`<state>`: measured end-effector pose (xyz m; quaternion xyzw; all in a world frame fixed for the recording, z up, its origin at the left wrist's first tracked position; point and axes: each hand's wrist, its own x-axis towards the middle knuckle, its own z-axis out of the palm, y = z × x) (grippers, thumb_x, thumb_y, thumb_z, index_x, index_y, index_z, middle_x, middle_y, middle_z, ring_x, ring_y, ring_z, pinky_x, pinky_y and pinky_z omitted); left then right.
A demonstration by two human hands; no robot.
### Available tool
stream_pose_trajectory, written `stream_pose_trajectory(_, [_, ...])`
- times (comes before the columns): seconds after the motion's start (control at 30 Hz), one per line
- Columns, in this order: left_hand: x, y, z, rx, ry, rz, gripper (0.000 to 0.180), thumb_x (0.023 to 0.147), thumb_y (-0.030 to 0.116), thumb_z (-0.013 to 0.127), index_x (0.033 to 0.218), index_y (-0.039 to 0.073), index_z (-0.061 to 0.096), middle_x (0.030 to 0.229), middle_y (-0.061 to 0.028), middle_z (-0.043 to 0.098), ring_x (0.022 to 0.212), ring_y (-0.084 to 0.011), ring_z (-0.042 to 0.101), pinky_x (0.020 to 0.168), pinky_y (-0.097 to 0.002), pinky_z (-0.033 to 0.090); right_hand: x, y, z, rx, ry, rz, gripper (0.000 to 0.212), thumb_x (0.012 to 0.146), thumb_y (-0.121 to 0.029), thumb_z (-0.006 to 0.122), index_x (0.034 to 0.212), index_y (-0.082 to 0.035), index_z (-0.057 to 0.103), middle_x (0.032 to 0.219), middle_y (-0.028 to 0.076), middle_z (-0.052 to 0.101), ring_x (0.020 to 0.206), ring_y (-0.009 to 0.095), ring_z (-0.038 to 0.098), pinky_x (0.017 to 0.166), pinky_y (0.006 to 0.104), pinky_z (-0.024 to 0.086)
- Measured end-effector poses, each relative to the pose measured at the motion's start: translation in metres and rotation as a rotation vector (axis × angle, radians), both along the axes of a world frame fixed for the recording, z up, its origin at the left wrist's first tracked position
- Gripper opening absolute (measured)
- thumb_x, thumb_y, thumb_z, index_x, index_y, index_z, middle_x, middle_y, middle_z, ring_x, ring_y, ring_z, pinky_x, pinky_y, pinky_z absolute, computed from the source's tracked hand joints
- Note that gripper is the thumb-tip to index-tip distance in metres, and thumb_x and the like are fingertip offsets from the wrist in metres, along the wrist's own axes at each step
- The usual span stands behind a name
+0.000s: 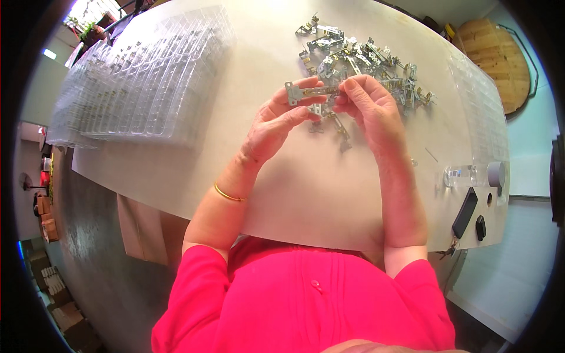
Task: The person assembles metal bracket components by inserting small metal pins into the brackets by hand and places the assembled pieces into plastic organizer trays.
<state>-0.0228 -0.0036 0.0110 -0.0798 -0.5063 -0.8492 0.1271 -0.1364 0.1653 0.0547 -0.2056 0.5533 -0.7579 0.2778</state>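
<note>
- Our right hand [368, 106] pinches one end of the slim metal part [321, 91] between thumb and forefinger; the part lies just past twelve o'clock from mid-view.
- Our left hand [276, 120] has thumb and forefinger parted, with the part's plate end across the gap; whether other fingers bear on it, we cannot tell.
- If our right pinch slackens, the part could drop or pivot, since the left side looks weakly supported.
- Dropped there, it could vanish among similar pieces in the heap [382, 59] at one o'clock, right behind our fingers.
- Those pieces lie tangled, so pulling one out may drag others along.
- Our right forearm, swinging towards three o'clock, could sweep away the thin pin [431, 154] or knock the clear bottle [462, 176].
- A wide left reach could shove the stacked clear trays [170, 88] at ten o'clock; they look light and slippery.
- Our bracelet [228, 193] might snag a tray's rim.
</note>
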Motion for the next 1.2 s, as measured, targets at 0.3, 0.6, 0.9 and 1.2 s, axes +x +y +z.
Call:
stream_pose_trajectory(0.3, [-0.005, -0.003, -0.008, 0.045, -0.012, 0.16, 0.035, 0.109, 0.027, 0.042, 0.127, 0.003, 0.059, 0.128, -0.0175, 0.064, 0.124, -0.0271, 0.059, 0.101, -0.0402, 0.048, 0.011, -0.006, 0.004, 0.237, 0.08, 0.032, 0.018, 0.103, -0.019, 0.058, 0.096, -0.003, 0.062, 0.09, 0.003, 0.065, 0.081, 0.011, 0.066, 0.071, 0.0264, 0.057])
stream_pose_trajectory(0.6, [0.001, -0.003, -0.008, 0.042, -0.148, -0.031, 0.033, 0.109, 0.03, 0.043, 0.108, 0.002, 0.061, 0.077, -0.0051, 0.06, 0.071, -0.0169, 0.064, 0.07, -0.0302, 0.053, 0.033, -0.006, 0.016, 0.262, 0.509, -0.034, 0.006, 0.097, -0.011, 0.067, 0.098, -0.006, 0.066, 0.063, -0.006, 0.052, 0.059, 0.001, 0.043, 0.052, 0.0205, 0.037])
stream_pose_trajectory(0.9, [0.002, 0.0, -0.004, 0.005, -0.21, -0.007, 0.034, 0.109, 0.03, 0.043, 0.109, 0.001, 0.062, 0.066, -0.0018, 0.051, 0.055, -0.0129, 0.049, 0.062, -0.0326, 0.051, 0.032, -0.006, 0.009, 0.321, 0.607, -0.045, 0.007, 0.096, -0.011, 0.067, 0.098, -0.005, 0.067, 0.06, -0.003, 0.051, 0.057, 0.002, 0.042, 0.052, 0.0231, 0.038])
stream_pose_trajectory(1.2, [0.003, -0.001, -0.003, -0.111, -0.227, 0.058, 0.032, 0.108, 0.03, 0.045, 0.103, 0.003, 0.062, 0.066, 0.0008, 0.051, 0.055, -0.0087, 0.047, 0.052, -0.0234, 0.038, 0.032, -0.004, 0.014, 0.38, 0.733, -0.092, 0.009, 0.095, -0.013, 0.067, 0.095, -0.004, 0.067, 0.06, 0.001, 0.053, 0.054, 0.006, 0.044, 0.051, 0.0252, 0.039])
